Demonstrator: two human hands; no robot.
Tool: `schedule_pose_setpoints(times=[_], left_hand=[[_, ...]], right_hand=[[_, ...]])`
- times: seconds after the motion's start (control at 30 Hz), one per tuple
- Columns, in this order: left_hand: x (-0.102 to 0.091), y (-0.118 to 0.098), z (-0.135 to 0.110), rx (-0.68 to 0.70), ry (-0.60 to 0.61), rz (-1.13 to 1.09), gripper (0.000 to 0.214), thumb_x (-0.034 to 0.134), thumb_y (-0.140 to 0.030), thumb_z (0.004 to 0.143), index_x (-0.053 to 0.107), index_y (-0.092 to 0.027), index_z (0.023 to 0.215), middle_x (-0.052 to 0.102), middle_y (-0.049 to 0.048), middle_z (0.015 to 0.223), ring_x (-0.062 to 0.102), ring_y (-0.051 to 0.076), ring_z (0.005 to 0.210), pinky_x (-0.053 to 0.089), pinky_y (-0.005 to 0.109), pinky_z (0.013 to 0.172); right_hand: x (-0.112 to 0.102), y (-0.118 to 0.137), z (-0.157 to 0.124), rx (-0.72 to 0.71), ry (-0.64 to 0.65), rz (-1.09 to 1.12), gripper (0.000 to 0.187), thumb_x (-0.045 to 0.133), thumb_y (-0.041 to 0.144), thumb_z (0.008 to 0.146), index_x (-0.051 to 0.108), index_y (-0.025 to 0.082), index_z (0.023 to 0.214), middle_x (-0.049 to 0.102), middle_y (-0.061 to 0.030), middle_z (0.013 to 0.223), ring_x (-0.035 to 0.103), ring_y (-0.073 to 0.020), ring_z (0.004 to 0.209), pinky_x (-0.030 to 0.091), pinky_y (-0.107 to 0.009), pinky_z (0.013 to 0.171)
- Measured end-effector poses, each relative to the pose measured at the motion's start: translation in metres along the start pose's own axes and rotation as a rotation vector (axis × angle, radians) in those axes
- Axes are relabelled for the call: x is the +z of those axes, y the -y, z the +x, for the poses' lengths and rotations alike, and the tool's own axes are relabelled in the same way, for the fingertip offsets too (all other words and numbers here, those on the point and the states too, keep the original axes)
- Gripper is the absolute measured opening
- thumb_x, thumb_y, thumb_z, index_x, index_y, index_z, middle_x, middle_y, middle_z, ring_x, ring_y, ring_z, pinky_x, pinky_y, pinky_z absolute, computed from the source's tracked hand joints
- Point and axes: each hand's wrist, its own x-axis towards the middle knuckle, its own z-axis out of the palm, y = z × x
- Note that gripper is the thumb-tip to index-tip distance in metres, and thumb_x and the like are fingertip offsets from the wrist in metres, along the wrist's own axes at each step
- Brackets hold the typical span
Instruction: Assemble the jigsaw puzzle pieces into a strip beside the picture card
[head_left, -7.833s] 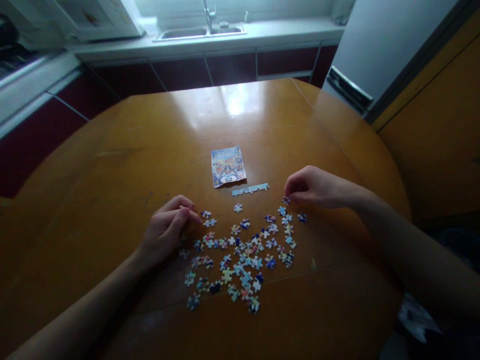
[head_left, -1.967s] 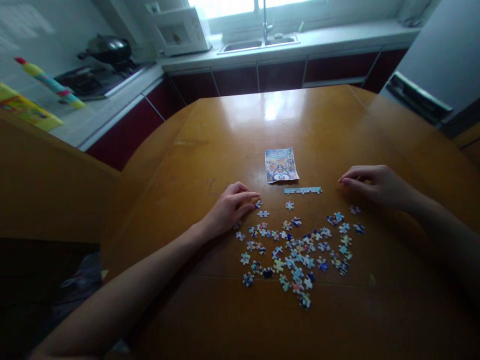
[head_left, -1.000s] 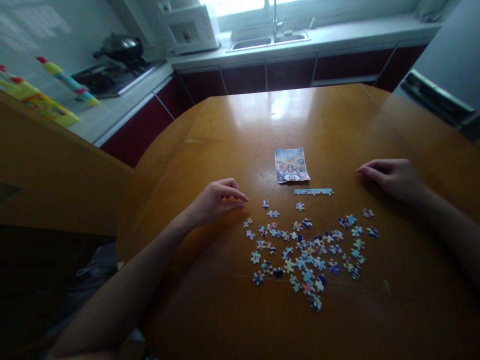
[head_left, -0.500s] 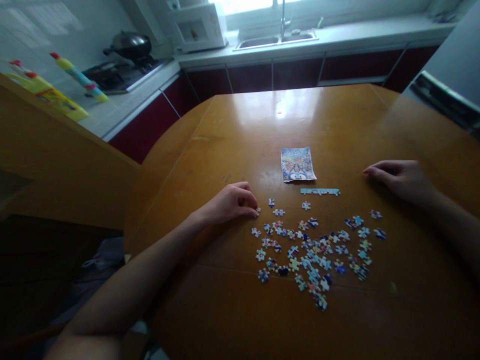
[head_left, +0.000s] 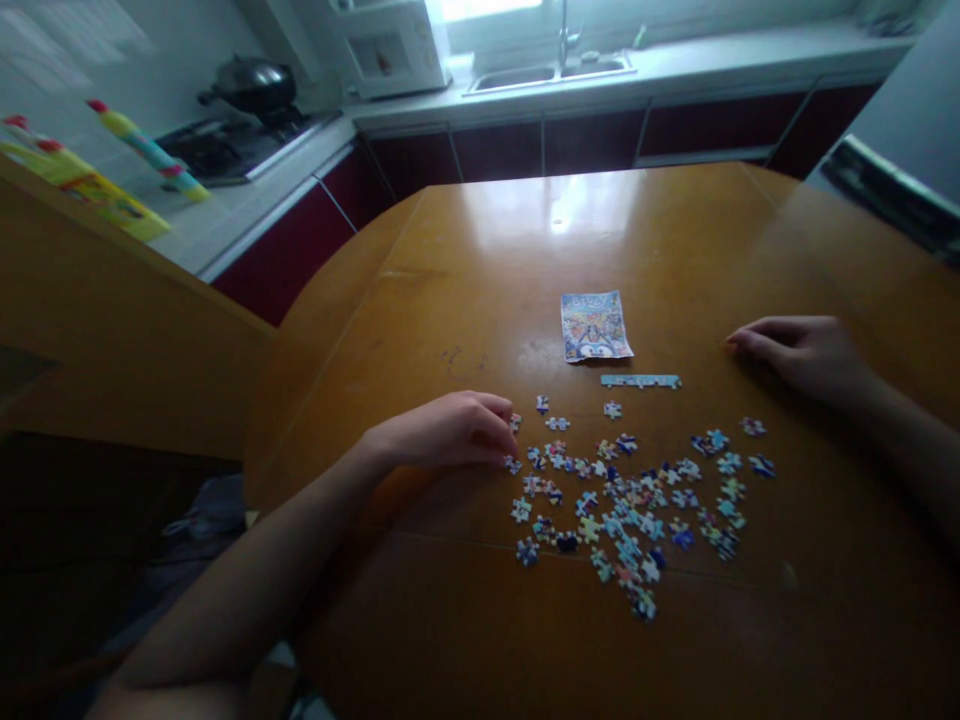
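Observation:
My left hand (head_left: 466,432) is at the left edge of the scattered jigsaw pieces (head_left: 637,492), its fingers closed down on one puzzle piece (head_left: 512,465). Another puzzle piece (head_left: 515,422) lies right beside the fingers, partly covered by them. Off to the right, my right hand (head_left: 796,352) rests on the table, fingers together, with nothing visible in them. Between the hands lie a joined strip of blue edge pieces (head_left: 640,381) and a creased picture sheet (head_left: 596,328). One loose piece (head_left: 613,410) is just below the strip.
Everything lies on a glossy wooden table (head_left: 465,270). Past its far side run a counter with a sink (head_left: 517,80) and a microwave (head_left: 394,50). A wok (head_left: 251,88) stands on the stove at left, near a yellow bottle (head_left: 101,195).
My left hand has moved slightly toward me, from the upper piece at the pile's left edge to the one below it. The right hand stays where it was.

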Motion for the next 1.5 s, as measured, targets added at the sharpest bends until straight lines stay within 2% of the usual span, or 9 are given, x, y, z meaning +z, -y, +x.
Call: schedule_pose_setpoints(times=[0.13,0.37,0.53,0.67,0.9,1.23,1.33,1.5], left_hand=[[0.000,0.003,0.002,0.007,0.039,-0.009,0.010,0.067,-0.024,0.092,0.076,-0.022,0.091,0.062,0.0023,0.084,0.060,0.012,0.074,0.047,0.022,0.068],[-0.001,0.005,0.003,-0.019,0.004,-0.065,0.011,0.075,-0.032,0.086,0.076,-0.020,0.085,0.062,0.0020,0.081,0.060,0.012,0.071,0.047,0.022,0.064],[0.003,0.008,0.006,-0.011,-0.117,-0.007,0.012,0.069,-0.031,0.091,0.076,-0.021,0.093,0.058,0.0020,0.082,0.057,0.012,0.073,0.046,0.023,0.066],[0.010,0.010,0.009,0.049,-0.201,0.061,0.012,0.067,-0.030,0.092,0.078,-0.025,0.096,0.056,0.0029,0.082,0.055,0.014,0.076,0.046,0.026,0.070],[0.020,0.009,0.015,0.114,-0.174,0.110,0.013,0.066,-0.028,0.093,0.079,-0.030,0.097,0.058,0.0039,0.081,0.054,0.016,0.078,0.047,0.028,0.074],[0.021,0.018,0.018,0.111,-0.241,0.139,0.018,0.059,-0.027,0.097,0.076,-0.024,0.090,0.059,0.0047,0.083,0.055,0.016,0.081,0.047,0.028,0.076],[0.023,0.014,0.018,0.121,-0.254,0.150,0.017,0.059,-0.027,0.097,0.076,-0.027,0.096,0.059,0.0049,0.084,0.054,0.017,0.083,0.047,0.029,0.077],[0.027,0.004,0.020,0.159,-0.175,0.238,0.025,0.057,-0.024,0.098,0.073,-0.035,0.115,0.059,0.0057,0.090,0.052,0.018,0.087,0.047,0.029,0.078]], right_hand=[[0.000,0.002,-0.001,0.011,0.005,0.019,0.036,0.062,0.049,0.080,0.077,0.018,0.091,0.078,-0.0102,0.089,0.071,-0.0270,0.080,0.051,-0.038,0.075],[-0.001,0.004,0.000,0.002,-0.001,0.004,0.036,0.062,0.049,0.079,0.077,0.019,0.089,0.078,-0.0097,0.087,0.070,-0.0264,0.078,0.050,-0.038,0.074],[0.000,0.002,0.000,-0.002,0.008,0.010,0.037,0.062,0.050,0.079,0.077,0.018,0.091,0.078,-0.0099,0.088,0.070,-0.0262,0.079,0.051,-0.038,0.075],[-0.001,0.006,0.000,-0.002,0.010,0.010,0.038,0.062,0.049,0.079,0.077,0.016,0.090,0.078,-0.0108,0.089,0.070,-0.0264,0.080,0.050,-0.038,0.076],[0.000,0.008,0.000,0.002,-0.003,0.023,0.037,0.063,0.050,0.078,0.078,0.017,0.089,0.078,-0.0100,0.086,0.070,-0.0255,0.076,0.050,-0.036,0.070],[0.000,0.007,0.000,-0.014,0.002,0.007,0.036,0.062,0.047,0.081,0.078,0.017,0.090,0.078,-0.0104,0.088,0.070,-0.0251,0.079,0.052,-0.035,0.075],[0.000,0.005,0.001,-0.015,0.015,0.016,0.036,0.062,0.046,0.082,0.078,0.016,0.093,0.078,-0.0103,0.089,0.070,-0.0247,0.080,0.051,-0.035,0.075],[0.000,0.006,0.000,-0.010,0.018,0.007,0.037,0.062,0.047,0.083,0.078,0.015,0.093,0.078,-0.0108,0.090,0.070,-0.0242,0.080,0.051,-0.034,0.075]])
